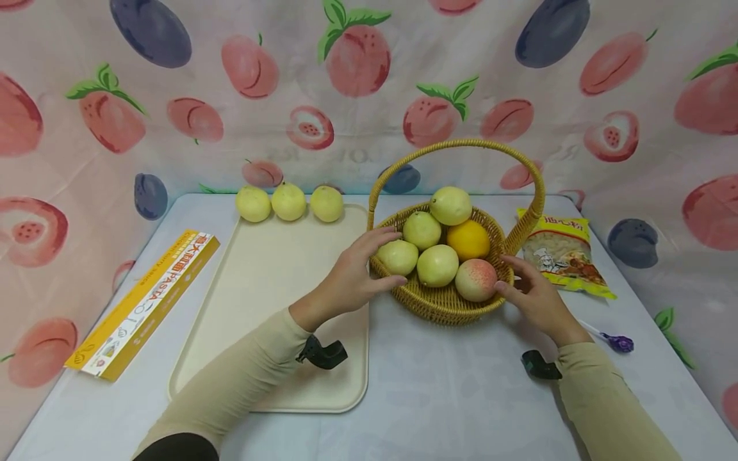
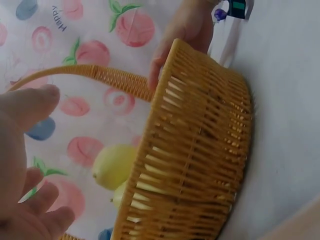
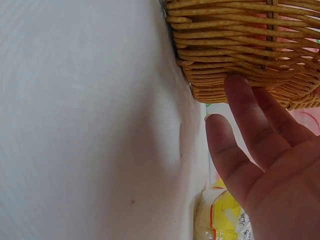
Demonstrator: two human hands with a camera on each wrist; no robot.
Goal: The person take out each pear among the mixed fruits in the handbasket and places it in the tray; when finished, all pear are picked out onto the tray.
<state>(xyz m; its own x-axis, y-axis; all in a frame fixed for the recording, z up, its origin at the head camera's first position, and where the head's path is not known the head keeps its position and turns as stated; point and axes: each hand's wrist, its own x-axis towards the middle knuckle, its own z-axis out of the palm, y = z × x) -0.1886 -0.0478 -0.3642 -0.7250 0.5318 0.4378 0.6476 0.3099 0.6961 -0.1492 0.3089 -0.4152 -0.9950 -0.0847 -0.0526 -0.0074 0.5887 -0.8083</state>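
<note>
A wicker basket (image 1: pixel 438 312) with a tall arched handle stands on the table. In it lie an orange (image 1: pixel 468 241), a peach (image 1: pixel 476 280) and several pale yellow-green fruits (image 1: pixel 437 266). My left hand (image 1: pixel 356 272) is at the basket's left rim with thumb and fingers spread. In the left wrist view a gap shows between this hand (image 2: pixel 30 165) and the wicker. On the opposite side is my right hand (image 1: pixel 533 298), its thumb near the peach. The right wrist view shows its fingers (image 3: pixel 245 107) extended along the basket's outer side, seemingly touching it.
A cream tray (image 1: pixel 277 288) lies left of the basket, with three yellow-green fruits (image 1: pixel 289 202) at its far edge. Further left is a long pasta box (image 1: pixel 147 301). A yellow food bag (image 1: pixel 565 253) and a purple-wrapped lollipop (image 1: pixel 618 342) lie to the right.
</note>
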